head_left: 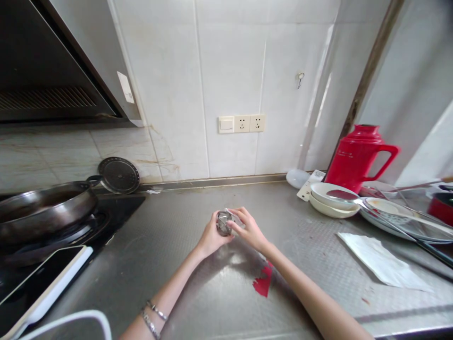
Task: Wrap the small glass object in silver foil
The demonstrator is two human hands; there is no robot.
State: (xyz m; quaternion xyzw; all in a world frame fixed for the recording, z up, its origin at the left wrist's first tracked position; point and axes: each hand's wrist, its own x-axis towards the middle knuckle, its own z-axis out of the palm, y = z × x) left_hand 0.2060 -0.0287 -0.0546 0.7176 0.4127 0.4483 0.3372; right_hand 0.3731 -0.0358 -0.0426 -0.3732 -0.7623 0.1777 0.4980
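Near the middle of the metal counter (170, 264), a small round grey object (223, 224), glassy or metallic, is held between both hands. My left hand (212, 237) wraps around its left side and underside. My right hand (248, 230) is at its right edge, with thumb and fingers closed on a small clear or whitish piece at the rim, too small to make out. What is inside the round object cannot be told. Below my right forearm, a torn red scrap (263, 281) lies on the counter.
A pan (46, 212) sits on the black stove at left, near a phone-like device (42, 288) with a white cable. At right stand a red thermos (357, 158), stacked bowls (334, 208), plates with utensils, and a white paper towel (382, 259).
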